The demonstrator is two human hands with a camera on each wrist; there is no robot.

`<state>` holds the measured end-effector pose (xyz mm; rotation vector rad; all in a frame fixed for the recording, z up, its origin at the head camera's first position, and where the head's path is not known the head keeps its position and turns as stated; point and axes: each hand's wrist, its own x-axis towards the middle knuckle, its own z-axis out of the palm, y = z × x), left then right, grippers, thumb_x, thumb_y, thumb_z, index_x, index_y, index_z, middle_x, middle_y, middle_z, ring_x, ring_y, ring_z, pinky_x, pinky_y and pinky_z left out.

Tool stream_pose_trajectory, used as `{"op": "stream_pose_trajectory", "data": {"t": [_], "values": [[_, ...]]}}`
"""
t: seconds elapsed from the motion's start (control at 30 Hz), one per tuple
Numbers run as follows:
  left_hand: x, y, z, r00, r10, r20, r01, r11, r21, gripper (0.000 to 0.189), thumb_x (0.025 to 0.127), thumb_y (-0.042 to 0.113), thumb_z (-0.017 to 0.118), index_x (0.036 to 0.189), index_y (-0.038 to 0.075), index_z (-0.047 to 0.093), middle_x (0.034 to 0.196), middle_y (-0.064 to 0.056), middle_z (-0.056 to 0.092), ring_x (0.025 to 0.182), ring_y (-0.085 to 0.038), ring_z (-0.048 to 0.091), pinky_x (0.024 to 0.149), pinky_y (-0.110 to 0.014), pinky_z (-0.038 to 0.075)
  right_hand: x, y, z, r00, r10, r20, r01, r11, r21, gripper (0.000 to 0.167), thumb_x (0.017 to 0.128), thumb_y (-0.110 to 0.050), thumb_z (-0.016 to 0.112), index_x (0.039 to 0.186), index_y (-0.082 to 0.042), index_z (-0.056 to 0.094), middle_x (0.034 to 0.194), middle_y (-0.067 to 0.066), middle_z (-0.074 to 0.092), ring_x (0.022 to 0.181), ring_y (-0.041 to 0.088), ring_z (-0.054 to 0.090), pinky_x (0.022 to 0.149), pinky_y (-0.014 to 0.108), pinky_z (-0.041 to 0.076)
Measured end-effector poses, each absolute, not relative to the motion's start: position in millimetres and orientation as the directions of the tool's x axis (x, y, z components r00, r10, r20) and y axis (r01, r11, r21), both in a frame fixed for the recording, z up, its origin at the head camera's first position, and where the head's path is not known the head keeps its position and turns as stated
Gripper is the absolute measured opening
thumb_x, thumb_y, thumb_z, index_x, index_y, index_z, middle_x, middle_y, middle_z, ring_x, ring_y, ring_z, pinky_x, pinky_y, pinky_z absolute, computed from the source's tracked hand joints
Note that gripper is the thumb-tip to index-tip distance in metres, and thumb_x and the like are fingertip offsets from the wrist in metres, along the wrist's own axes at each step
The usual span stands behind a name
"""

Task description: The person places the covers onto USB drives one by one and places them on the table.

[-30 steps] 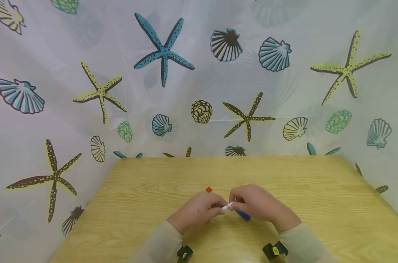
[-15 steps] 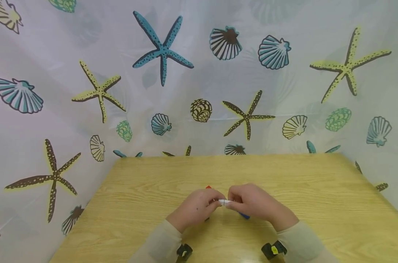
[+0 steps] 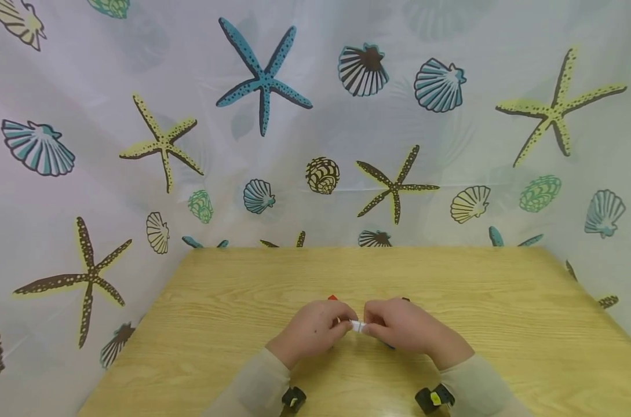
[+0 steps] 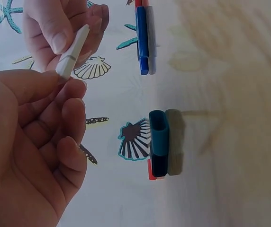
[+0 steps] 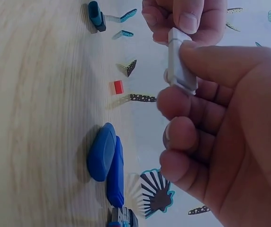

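Curled fingers of the left hand [image 3: 311, 329] and right hand [image 3: 408, 324] pinch opposite ends of a flat white plastic-looking stick [image 5: 179, 68], apparently manipulating it, which next calls for steady alignment.

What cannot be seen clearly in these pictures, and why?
Head view: part of the red block, behind the left hand.
Head view: the shape of the dark object, behind the right hand.
Right wrist view: the rest of the grey object, cut off by the bottom edge.
Right wrist view: part of the white piece, under the right hand's thumb.
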<state>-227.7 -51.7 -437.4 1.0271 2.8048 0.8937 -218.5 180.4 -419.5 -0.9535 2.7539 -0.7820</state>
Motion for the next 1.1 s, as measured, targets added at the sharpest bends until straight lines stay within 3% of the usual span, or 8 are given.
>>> {"op": "stream_pose_trajectory", "data": {"t": [0.27,0.6,0.93,1.1], "values": [[-228,-52,-437,-0.786,0.600,0.149,0.577,0.627,0.523,0.014,0.101,0.023,0.065,0.111,0.020,0.075,0.093,0.015,0.067,0.059,0.000,0.053,0.063,-0.022,0.048,-220,185,-422,-0.811,-0.585,0.015,-0.519,0.708,-0.479,0.022,0.100,-0.033,0.065,0.081,-0.026,0.056,0.064,-0.012,0.053,0.055,0.005,0.048,0.054,0.028,0.042],[-229,-58,-438,-0.801,0.584,0.128,0.554,0.645,0.527,0.017,0.101,0.025,0.065,0.112,0.018,0.075,0.101,0.016,0.069,0.077,0.002,0.056,0.070,-0.024,0.050,-220,185,-427,-0.835,-0.549,-0.035,-0.486,0.766,-0.420,0.025,0.096,-0.029,0.071,0.077,-0.026,0.056,0.063,-0.013,0.051,0.055,0.006,0.047,0.055,0.029,0.040],[-229,-58,-434,-0.801,0.582,0.140,0.560,0.647,0.517,0.017,0.102,0.025,0.064,0.112,0.019,0.075,0.101,0.017,0.069,0.078,0.001,0.056,0.071,-0.024,0.050,-218,187,-429,-0.847,-0.527,-0.071,-0.468,0.801,-0.374,0.029,0.093,-0.034,0.075,0.074,-0.024,0.056,0.062,-0.011,0.049,0.056,0.007,0.045,0.056,0.030,0.037],[-229,-59,-432,-0.799,0.585,0.140,0.561,0.640,0.524,0.017,0.103,0.025,0.063,0.113,0.018,0.075,0.103,0.016,0.069,0.079,0.001,0.057,0.072,-0.024,0.050,-218,190,-430,-0.850,-0.521,-0.082,-0.458,0.806,-0.374,0.026,0.091,-0.028,0.076,0.075,-0.024,0.056,0.066,-0.011,0.052,0.058,0.008,0.047,0.057,0.030,0.039]]}}
